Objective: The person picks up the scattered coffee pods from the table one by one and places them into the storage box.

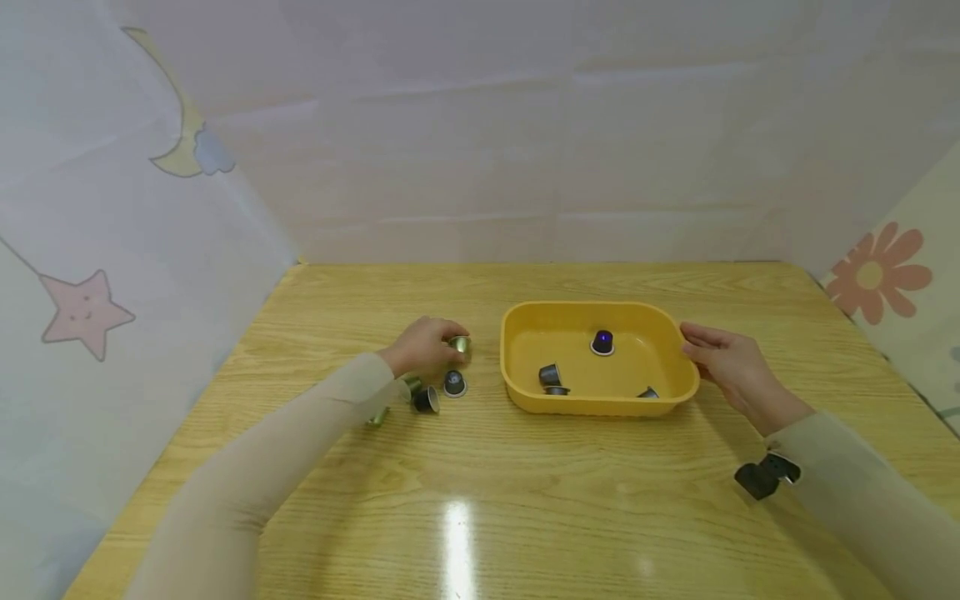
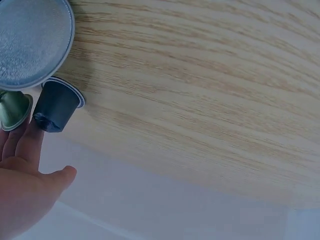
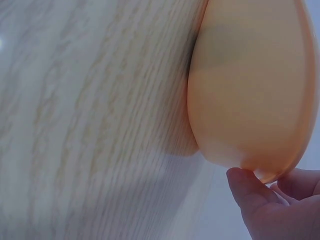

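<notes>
My left hand [image 1: 426, 343] grips a light green coffee capsule [image 1: 460, 343] between thumb and fingers, left of a yellow plastic tray [image 1: 600, 406]. Just below that hand, a dark capsule [image 1: 454, 383] stands on its rim and a black capsule [image 1: 426, 400] lies on its side. Green capsules [image 1: 411, 386] are partly covered by the sleeve. In the left wrist view, a dark capsule [image 2: 57, 105] and a green capsule [image 2: 15, 107] hide the fingertips. My right hand [image 1: 727, 364] holds the tray's right end; in the right wrist view its thumb [image 3: 245, 185] presses the outer wall.
Inside the tray are several capsules, among them a dark purple capsule [image 1: 602, 342] on its rim and a grey capsule [image 1: 550, 375] on its side. The wooden table [image 1: 555, 500] meets a pale cloth backdrop [image 1: 480, 183] at the back and sides.
</notes>
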Motion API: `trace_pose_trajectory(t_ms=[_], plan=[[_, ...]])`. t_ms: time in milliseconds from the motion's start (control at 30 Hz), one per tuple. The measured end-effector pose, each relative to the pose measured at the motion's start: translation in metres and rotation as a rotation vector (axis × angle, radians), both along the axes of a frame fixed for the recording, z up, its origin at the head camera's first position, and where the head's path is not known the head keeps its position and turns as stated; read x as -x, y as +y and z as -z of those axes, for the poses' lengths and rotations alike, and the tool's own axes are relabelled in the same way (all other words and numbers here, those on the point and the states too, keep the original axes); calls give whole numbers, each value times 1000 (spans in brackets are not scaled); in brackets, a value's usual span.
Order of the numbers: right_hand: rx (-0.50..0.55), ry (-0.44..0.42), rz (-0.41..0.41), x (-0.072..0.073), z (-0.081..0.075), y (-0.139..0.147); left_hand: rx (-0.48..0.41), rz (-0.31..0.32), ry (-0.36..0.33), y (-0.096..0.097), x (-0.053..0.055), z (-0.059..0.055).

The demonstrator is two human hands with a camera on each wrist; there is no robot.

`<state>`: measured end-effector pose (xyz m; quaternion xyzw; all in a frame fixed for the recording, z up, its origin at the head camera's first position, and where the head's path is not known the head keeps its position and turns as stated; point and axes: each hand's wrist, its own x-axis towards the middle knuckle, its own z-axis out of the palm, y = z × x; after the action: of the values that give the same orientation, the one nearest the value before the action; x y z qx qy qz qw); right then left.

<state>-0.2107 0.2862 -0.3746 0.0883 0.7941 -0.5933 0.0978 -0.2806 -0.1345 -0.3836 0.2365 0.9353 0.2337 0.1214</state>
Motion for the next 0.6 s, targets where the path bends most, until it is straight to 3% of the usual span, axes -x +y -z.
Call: trace_pose_trajectory(t_ms=[300, 600], plan=[[-26, -5, -2, -1, 0, -1, -247, -102, -157, -2, -6, -9], [-12, -10, -10, -1, -1, -1, -315, -113, -144, 4, -7, -22]])
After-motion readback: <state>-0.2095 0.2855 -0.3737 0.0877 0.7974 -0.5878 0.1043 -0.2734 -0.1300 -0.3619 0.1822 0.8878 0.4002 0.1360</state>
